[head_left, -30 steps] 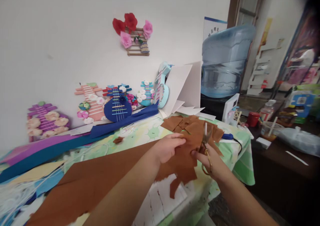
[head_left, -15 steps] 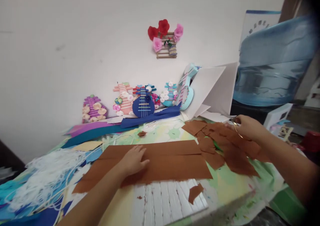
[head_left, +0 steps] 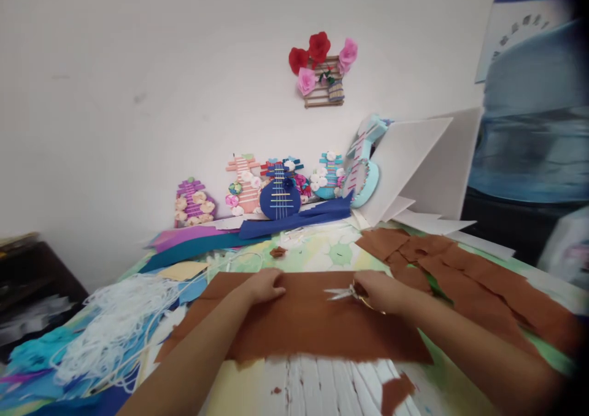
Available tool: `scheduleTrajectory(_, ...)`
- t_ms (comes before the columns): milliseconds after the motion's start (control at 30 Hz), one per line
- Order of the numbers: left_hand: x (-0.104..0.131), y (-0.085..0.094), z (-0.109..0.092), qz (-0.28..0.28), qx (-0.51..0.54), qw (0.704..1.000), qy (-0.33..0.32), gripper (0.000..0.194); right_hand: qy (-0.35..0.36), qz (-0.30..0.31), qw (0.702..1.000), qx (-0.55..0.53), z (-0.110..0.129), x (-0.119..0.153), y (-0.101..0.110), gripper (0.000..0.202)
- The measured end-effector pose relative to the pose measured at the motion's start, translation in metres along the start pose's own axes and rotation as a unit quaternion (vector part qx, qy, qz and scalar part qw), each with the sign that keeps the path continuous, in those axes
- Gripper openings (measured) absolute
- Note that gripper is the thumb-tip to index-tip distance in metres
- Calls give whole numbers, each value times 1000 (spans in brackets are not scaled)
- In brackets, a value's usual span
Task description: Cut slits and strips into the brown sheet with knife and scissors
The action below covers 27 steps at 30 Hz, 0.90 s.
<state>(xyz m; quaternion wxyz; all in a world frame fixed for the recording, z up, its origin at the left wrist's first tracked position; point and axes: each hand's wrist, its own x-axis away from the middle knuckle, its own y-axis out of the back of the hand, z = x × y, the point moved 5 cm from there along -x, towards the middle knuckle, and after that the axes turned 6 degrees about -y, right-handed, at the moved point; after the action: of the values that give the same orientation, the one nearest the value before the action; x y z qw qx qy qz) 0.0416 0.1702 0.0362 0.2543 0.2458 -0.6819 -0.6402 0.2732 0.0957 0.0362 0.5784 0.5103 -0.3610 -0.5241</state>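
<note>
A large sheet of brown felt-like material lies across the table in front of me. My left hand rests on its upper part, fingers towards the far edge and thumb apart from them. My right hand is closed round the handles of a pair of scissors. Their blades point left over the brown sheet and stand slightly apart. A gold-coloured ring shows at my right wrist. To the right lie several overlapping brown pieces.
Tangled white cord and blue scraps lie at left. A white grooved board with a brown scrap is nearest me. Several lute-shaped crafts, such as a blue one, lean on the wall. White boards and a water bottle stand right.
My right hand has moved left with the scissors, from the brown pieces to above the sheet. My left hand stays on the sheet, now near its far edge. The view has turned left.
</note>
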Motion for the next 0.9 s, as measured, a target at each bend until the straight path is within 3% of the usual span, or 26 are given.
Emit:
scheduleTrajectory(167, 4, 4, -13, 42, -10, 994, -101, 19, 69, 6, 997, -40, 10, -9, -12, 5)
scheduleTrajectory(267, 8, 2, -14, 79, 2, 989, -128, 17, 67, 32, 994, -76, 13, -3, -20, 9)
scheduleTrajectory(533, 23, -10, -16, 68, -17, 996, -59, 12, 28, 6, 998, -59, 10, 22, -27, 20)
scheduleTrajectory(633, 35, -7, -2, 39, -32, 999, 8, 13, 35, -44, 998, -38, 0, 28, -10, 18)
scheduleTrajectory(767, 57, 2, 17, 5, -39, 995, 95, 22, 19, -149, 989, -14, -5, 34, 29, 15)
scheduleTrajectory(900, 74, 17, 4, -39, -16, 993, 114, 24, 52, -218, 975, -3, 11, 37, 65, 14)
